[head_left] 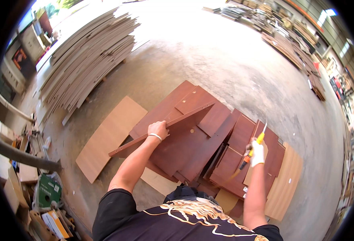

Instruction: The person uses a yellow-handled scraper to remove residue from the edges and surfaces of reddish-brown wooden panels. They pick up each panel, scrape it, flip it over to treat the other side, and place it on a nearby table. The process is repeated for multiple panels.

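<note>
My left hand (158, 129), bare with a white band at the wrist, is closed on the edge of a long reddish-brown wooden board (189, 117). That board is tilted over a pile of similar dark panels (176, 154). A white glove covers my right hand (257, 154), which grips a slim yellow-and-orange tool (260, 138) with a pointed metal tip directed away from me. Its exact kind cannot be made out, and motion blurs its orange end. Beneath the tool lies a second stack of reddish-brown panels (231, 170).
Light wood boards lie on the floor at the left (108, 138) and right (287, 180) of the panels. A tall stack of grey-brown planks (88, 56) stands at the far left. Cartons and scraps (50, 193) crowd the near left; more board piles (295, 60) lie far right.
</note>
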Action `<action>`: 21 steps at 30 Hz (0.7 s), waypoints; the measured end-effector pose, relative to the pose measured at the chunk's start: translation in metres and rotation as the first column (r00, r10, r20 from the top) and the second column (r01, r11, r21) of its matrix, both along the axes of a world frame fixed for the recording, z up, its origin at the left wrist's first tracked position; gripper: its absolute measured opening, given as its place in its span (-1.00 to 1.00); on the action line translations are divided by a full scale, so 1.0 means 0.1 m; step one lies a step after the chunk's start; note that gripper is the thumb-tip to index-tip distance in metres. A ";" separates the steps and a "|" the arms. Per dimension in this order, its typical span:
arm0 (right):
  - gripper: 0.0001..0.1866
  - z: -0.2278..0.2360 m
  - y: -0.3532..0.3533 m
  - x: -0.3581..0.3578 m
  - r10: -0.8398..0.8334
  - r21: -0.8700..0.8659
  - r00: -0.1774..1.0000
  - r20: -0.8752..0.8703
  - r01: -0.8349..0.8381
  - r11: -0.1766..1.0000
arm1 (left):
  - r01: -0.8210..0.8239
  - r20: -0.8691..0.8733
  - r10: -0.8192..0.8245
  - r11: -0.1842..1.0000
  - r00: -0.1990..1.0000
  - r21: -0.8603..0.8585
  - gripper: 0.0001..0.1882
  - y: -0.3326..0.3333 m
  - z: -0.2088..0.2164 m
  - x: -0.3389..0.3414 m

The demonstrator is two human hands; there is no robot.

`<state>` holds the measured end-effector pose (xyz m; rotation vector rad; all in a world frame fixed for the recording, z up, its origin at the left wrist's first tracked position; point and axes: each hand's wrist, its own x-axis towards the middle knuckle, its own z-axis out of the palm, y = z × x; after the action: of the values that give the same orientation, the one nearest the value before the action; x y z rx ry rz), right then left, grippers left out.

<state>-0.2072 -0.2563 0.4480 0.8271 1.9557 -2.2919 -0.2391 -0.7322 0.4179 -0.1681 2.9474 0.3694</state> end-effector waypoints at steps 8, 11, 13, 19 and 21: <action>-0.77 -1.15 1.36 0.90 0.128 -0.109 0.940 0.317 -0.099 0.989 | -0.003 -0.035 0.001 0.998 0.999 -0.061 -0.74 0.28 0.02 0.30; -0.75 -1.37 0.73 1.09 0.222 -0.105 0.860 0.460 -0.196 0.975 | -0.090 -0.103 0.086 0.995 0.991 -0.035 -0.73 0.18 0.05 0.61; -0.81 -1.44 0.13 1.26 0.328 -0.079 0.769 0.548 -0.342 0.936 | -0.161 -0.140 0.156 0.987 0.978 -0.021 -0.71 0.10 0.12 0.90; -0.59 -1.12 -1.37 2.09 0.742 0.076 0.200 0.640 -0.977 0.197 | -0.338 -0.199 0.328 0.941 0.923 -0.014 -0.71 0.26 0.40 1.70; -0.58 -0.94 -1.47 2.31 0.794 0.149 0.075 0.603 -0.989 -0.019 | -0.376 -0.254 0.358 0.927 0.898 -0.023 -0.71 0.30 0.41 1.94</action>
<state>0.0239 -0.4037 0.3539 -0.2427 1.9188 -0.6490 -0.0448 -0.7017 0.4593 -0.7496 3.1683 0.3539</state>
